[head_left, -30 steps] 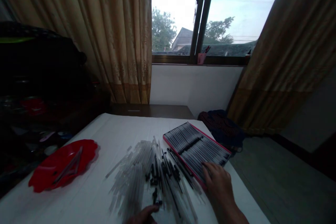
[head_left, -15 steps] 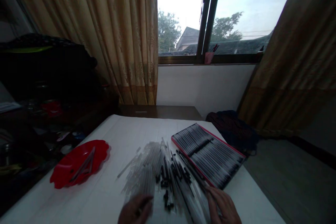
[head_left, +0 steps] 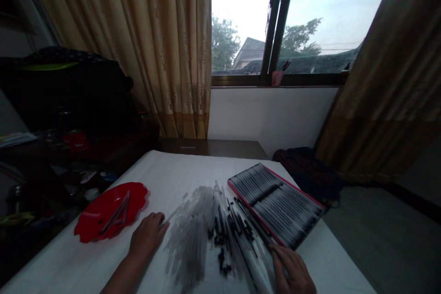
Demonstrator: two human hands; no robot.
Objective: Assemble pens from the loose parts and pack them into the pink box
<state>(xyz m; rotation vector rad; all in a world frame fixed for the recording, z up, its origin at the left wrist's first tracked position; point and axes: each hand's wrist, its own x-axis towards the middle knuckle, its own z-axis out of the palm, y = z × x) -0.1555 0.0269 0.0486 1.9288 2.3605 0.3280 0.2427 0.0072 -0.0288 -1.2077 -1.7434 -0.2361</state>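
Observation:
My left hand (head_left: pixel 148 234) is over the table left of the pile, its fingers closed around the lower end of a loose clear plastic tube (head_left: pixel 177 207). More clear tubes (head_left: pixel 195 243) lie bundled to its right. My right hand (head_left: pixel 292 268) is at the lower right, fingers curled around a slim pen (head_left: pixel 272 240); part of the pen is hidden by the hand. Between the hands lie dark-ended pen pieces (head_left: pixel 237 225) and small black caps (head_left: pixel 222 259). Just beyond my right hand is a red-edged tray (head_left: pixel 237 189) filled with rows of black-and-clear pens.
A scalloped red plate (head_left: pixel 87 220) with a few clear pieces stands at the left of the white-covered table (head_left: pixel 172 165). Dark clutter fills the left side. A bundle of dark cloth (head_left: pixel 306 170) lies past the table's right edge. Behind are curtains (head_left: pixel 172 55) and a window.
My left hand has moved left and forward from the bottom of the clear bundle to the loose tube. The right hand stays in about the same place. The view has shifted slightly.

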